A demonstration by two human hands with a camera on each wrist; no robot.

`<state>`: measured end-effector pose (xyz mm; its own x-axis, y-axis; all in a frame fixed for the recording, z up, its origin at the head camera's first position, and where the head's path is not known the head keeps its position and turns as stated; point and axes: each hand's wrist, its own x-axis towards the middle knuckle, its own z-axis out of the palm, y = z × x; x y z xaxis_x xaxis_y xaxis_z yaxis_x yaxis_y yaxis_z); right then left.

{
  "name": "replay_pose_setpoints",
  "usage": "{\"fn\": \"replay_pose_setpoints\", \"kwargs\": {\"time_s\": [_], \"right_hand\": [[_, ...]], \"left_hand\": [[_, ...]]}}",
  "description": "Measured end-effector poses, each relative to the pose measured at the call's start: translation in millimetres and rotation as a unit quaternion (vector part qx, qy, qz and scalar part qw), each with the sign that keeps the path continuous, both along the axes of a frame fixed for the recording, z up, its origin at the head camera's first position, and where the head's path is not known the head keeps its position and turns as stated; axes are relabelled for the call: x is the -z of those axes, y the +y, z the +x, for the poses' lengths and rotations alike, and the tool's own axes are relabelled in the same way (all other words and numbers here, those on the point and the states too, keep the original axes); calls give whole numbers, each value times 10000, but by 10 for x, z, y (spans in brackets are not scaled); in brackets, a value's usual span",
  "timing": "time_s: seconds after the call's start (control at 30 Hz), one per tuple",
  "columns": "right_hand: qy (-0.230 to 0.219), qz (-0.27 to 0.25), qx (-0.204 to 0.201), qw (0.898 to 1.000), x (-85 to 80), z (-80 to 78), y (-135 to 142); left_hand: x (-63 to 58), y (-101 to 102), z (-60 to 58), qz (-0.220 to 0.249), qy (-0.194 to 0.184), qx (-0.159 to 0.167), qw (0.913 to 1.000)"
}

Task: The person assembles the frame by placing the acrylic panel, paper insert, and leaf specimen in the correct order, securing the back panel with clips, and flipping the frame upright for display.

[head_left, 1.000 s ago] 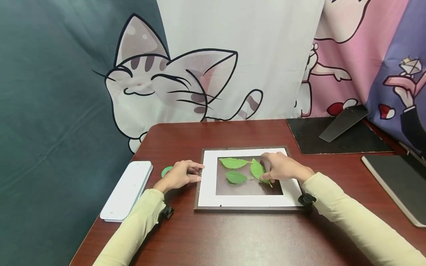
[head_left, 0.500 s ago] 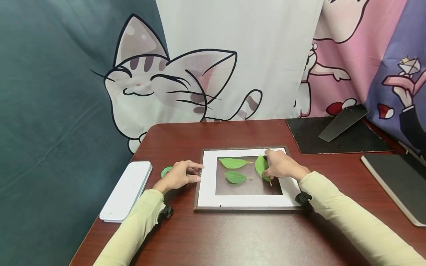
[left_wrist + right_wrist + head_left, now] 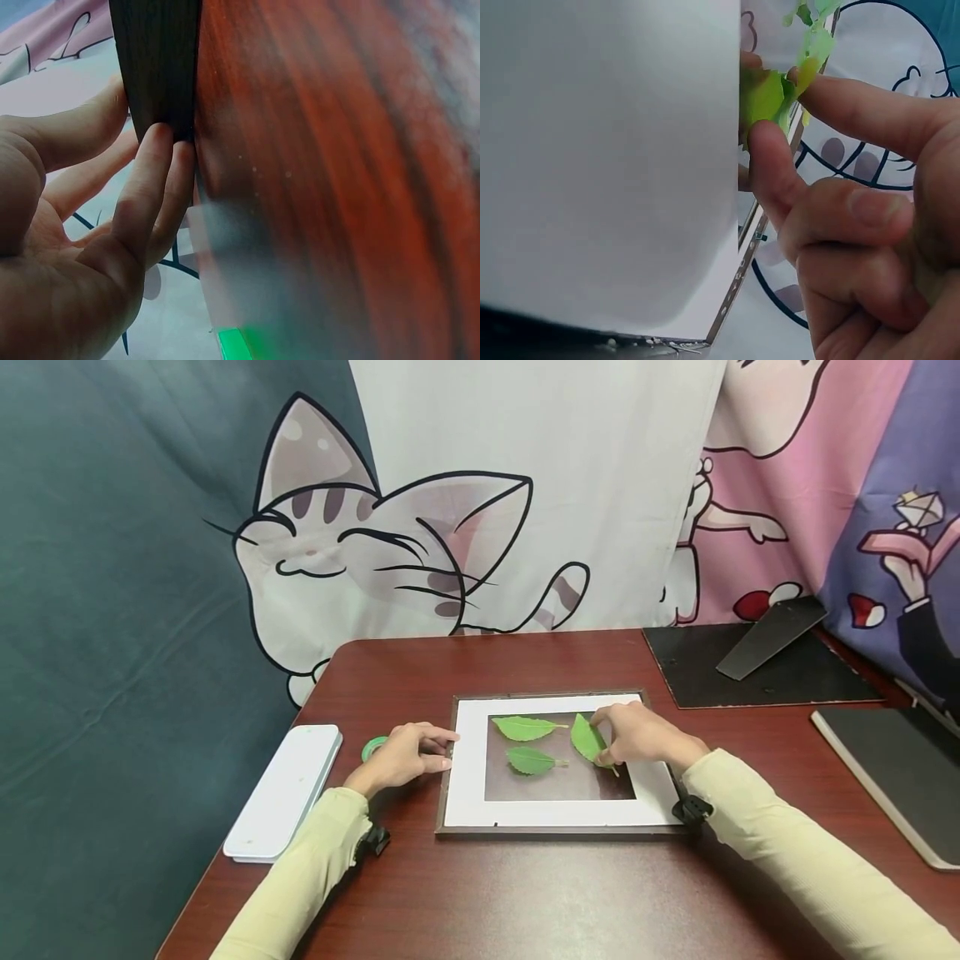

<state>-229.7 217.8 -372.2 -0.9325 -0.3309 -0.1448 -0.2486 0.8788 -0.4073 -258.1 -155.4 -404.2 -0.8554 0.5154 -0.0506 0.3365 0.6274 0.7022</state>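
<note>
A picture frame [image 3: 558, 832] with a white mat [image 3: 467, 777] lies flat on the table. Inside the mat opening are three green leaves: an upper leaf [image 3: 525, 727], a lower leaf [image 3: 529, 760] and a slanted right leaf [image 3: 584, 737]. My right hand [image 3: 637, 732] has its thumb and index finger at the right leaf's edges. The right wrist view shows both fingertips on that leaf [image 3: 763, 97], its other fingers curled. Extended fingers of my left hand [image 3: 401, 758] touch the frame's left side [image 3: 159, 67], steadying against it without wrapping round it.
Beside my left forearm lies a white flat case [image 3: 283, 793]. A green tape roll [image 3: 371, 747] is partly behind my left hand. A black backing board with a stand [image 3: 690, 664] lies at the back right. A dark notebook [image 3: 900, 768] sits at the right edge.
The right leaf shifted right with my right hand, then slightly back left and down, ending more slanted. My left hand and the other two leaves stay put.
</note>
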Motion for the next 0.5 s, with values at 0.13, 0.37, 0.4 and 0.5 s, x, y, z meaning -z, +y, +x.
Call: {"fn": "replay_pose_setpoints", "kwargs": {"time_s": [0.13, 0.37, 0.4, 0.5], "right_hand": [[39, -46, -10, 10000, -34, 0, 19], [168, -193, 82, 9996, -91, -116, 297], [266, -268, 90, 9992, -93, -142, 364], [723, -562, 185, 9956, -76, -220, 596]], "left_hand": [[2, -10, 3, -6, 16, -7, 10000], [14, -8, -7, -45, 37, -34, 10000], [12, -5, -8, -58, 29, -47, 10000], [5, 1, -11, -87, 35, -31, 10000]]}}
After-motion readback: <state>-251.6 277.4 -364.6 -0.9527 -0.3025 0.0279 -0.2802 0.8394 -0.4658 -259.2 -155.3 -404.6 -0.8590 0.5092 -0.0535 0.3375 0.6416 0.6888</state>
